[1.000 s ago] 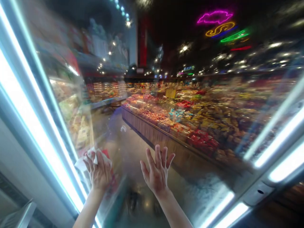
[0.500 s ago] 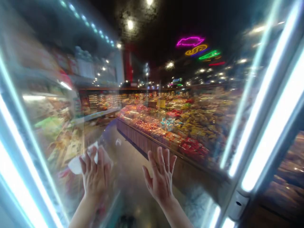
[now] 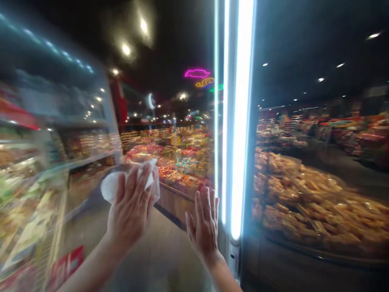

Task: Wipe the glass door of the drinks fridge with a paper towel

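Head view, left hand: left hand (image 3: 129, 211) lay flat, fingers extended over a crumpled white thin cloth or tissue (image 3: 111, 187); not curled into a fist.
White cloth: under and between the left fingers, sticking out on both sides of them; apart from the right hand.
Right hand: right hand (image 3: 203, 233) was bare, palm forward, fingers up and slightly spread, nothing in it.
Pane: both palms faced a clear, reflective pane (image 3: 170, 243); couldn't tell whether the right palm touched it.
Light: tall bluish-white light strip (image 3: 242, 113), upright, just beside the right hand on its right.
Behind: long wood-sided display bin (image 3: 172, 198) with colourful packets, blurred.
Far right: heaped tan wrapped packets (image 3: 319, 202).
Lower left: red flat sign (image 3: 69, 261), near the left forearm; lettering unreadable.
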The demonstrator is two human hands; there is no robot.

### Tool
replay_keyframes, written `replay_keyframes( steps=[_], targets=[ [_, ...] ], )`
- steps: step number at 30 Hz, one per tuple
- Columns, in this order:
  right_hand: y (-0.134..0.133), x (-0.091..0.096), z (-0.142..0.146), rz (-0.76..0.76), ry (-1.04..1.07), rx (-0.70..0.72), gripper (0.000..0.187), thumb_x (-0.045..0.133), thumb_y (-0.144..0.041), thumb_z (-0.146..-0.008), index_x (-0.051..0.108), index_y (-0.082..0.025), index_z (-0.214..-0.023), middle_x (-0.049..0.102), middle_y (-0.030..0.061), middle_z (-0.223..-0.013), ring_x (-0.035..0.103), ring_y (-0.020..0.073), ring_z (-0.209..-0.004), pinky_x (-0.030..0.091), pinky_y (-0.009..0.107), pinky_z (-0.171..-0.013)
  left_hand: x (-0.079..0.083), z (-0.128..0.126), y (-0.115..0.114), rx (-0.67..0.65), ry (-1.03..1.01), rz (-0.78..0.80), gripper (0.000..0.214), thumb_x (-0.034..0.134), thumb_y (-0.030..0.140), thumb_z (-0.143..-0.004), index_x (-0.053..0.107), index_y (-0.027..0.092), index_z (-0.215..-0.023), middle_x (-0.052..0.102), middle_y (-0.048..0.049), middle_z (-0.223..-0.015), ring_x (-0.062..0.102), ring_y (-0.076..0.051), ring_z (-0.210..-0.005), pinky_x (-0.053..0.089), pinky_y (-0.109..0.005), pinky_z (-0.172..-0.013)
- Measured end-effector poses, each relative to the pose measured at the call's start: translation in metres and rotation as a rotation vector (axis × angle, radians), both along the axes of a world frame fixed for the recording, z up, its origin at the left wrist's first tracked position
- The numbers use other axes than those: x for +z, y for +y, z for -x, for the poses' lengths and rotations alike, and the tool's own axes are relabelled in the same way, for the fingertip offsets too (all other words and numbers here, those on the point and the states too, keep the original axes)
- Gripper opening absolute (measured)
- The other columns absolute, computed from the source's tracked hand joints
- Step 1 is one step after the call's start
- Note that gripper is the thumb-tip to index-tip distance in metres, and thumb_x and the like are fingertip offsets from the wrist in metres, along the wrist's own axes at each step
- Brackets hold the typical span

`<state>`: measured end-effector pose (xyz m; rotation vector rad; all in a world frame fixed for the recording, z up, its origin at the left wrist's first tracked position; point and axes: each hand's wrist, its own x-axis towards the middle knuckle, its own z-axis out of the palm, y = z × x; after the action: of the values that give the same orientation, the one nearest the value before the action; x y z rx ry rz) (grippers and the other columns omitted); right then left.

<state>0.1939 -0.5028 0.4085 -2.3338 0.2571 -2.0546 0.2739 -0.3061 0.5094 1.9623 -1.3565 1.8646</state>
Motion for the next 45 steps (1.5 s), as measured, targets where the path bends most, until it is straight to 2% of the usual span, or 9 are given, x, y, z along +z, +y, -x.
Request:
replay_keyframes(
  steps=[4, 10, 15, 20, 25, 30, 36, 42, 45],
  targets=[
    [-0.01, -0.016, 0.005, 0.014, 0.005, -0.001, 0.076, 0.049, -0.024, -0.101, 0.01, -0.012, -0.164, 0.028, 0.0167, -0.167, 0.019, 0.0317, -0.158, 0.042, 0.061, -0.118, 0.001, 0.003, -0.033, -0.148, -0.11, -0.25, 0.053, 0.045, 0.026, -0.1, 0.043, 0.018, -0.153, 0.031, -0.0036, -0.166, 0.017, -0.021, -0.158, 0.009, -0.042, -0.133],
    [-0.014, -0.025, 0.005, -0.059, 0.018, 0.001, 0.078, 0.051, -0.028, -0.101, 0.009, -0.014, -0.164, 0.025, 0.0161, -0.168, 0.024, 0.0316, -0.156, 0.049, 0.053, -0.114, 0.055, 0.012, -0.073, -0.066, -0.115, -0.224, 0.053, 0.041, 0.027, -0.102, 0.041, 0.016, -0.153, 0.032, -0.0054, -0.166, 0.011, -0.023, -0.159, 0.014, -0.048, -0.132],
    [-0.01, -0.027, 0.002, -0.044, 0.036, 0.029, 0.074, 0.05, -0.027, -0.101, 0.014, -0.011, -0.164, 0.029, 0.016, -0.167, 0.027, 0.031, -0.156, 0.051, 0.05, -0.113, 0.052, 0.008, -0.07, -0.275, -0.218, -0.375, 0.05, 0.035, 0.019, -0.102, 0.046, 0.023, -0.151, 0.043, -0.0003, -0.161, 0.022, -0.015, -0.157, 0.01, -0.039, -0.133],
    [-0.001, -0.027, -0.006, -0.094, -0.012, 0.018, 0.073, 0.05, -0.027, -0.101, 0.015, -0.015, -0.164, 0.029, 0.0162, -0.167, 0.022, 0.0353, -0.157, 0.045, 0.062, -0.115, 0.062, 0.003, -0.056, -0.12, -0.173, -0.251, 0.054, 0.041, 0.024, -0.102, 0.038, 0.016, -0.155, 0.04, -0.0052, -0.162, 0.014, -0.02, -0.159, 0.011, -0.044, -0.132],
    [0.004, -0.001, -0.011, 0.015, -0.034, 0.063, 0.074, 0.051, -0.028, -0.1, 0.017, -0.01, -0.163, 0.034, 0.0193, -0.164, 0.019, 0.0359, -0.157, 0.041, 0.068, -0.115, 0.039, -0.003, -0.022, -0.126, -0.188, -0.366, 0.05, 0.043, 0.027, -0.102, 0.046, 0.017, -0.15, 0.04, -0.0006, -0.162, 0.02, -0.017, -0.158, 0.011, -0.041, -0.133],
    [0.021, 0.034, -0.018, 0.122, -0.067, 0.123, 0.078, 0.057, -0.029, -0.099, 0.018, -0.008, -0.162, 0.033, 0.0191, -0.165, 0.02, 0.0349, -0.157, 0.036, 0.066, -0.12, 0.044, -0.011, 0.028, 0.037, -0.102, -0.171, 0.062, 0.049, 0.027, -0.099, 0.032, 0.015, -0.158, 0.031, -0.006, -0.166, 0.013, -0.025, -0.159, 0.009, -0.047, -0.132],
    [0.067, 0.039, -0.034, 0.197, -0.039, 0.184, 0.075, 0.056, -0.034, -0.1, 0.023, -0.005, -0.161, 0.035, 0.0168, -0.163, 0.021, 0.031, -0.158, 0.028, 0.06, -0.125, -0.019, -0.019, 0.077, 0.081, -0.055, -0.127, 0.066, 0.044, 0.024, -0.099, 0.022, 0.017, -0.161, 0.019, 0.0021, -0.17, 0.012, -0.021, -0.16, 0.006, -0.042, -0.133],
    [0.106, 0.053, -0.049, 0.21, -0.044, 0.254, 0.077, 0.059, -0.034, -0.1, 0.021, -0.007, -0.162, 0.038, 0.0178, -0.161, 0.019, 0.0313, -0.158, 0.025, 0.062, -0.126, -0.018, -0.047, 0.152, 0.265, 0.164, 0.243, 0.074, 0.044, 0.018, -0.098, 0.009, 0.019, -0.163, 0.01, -0.0063, -0.172, -0.006, -0.028, -0.159, 0.005, -0.055, -0.131],
    [0.136, 0.041, -0.058, 0.222, -0.01, 0.369, 0.076, 0.059, -0.029, -0.099, 0.022, -0.009, -0.162, 0.039, 0.0161, -0.161, 0.021, 0.0311, -0.157, 0.028, 0.062, -0.125, -0.062, -0.057, 0.165, 0.221, 0.234, 0.362, 0.075, 0.048, 0.016, -0.097, 0.011, 0.021, -0.163, 0.013, -0.0079, -0.172, -0.004, -0.026, -0.159, 0.006, -0.054, -0.131]
  ],
)
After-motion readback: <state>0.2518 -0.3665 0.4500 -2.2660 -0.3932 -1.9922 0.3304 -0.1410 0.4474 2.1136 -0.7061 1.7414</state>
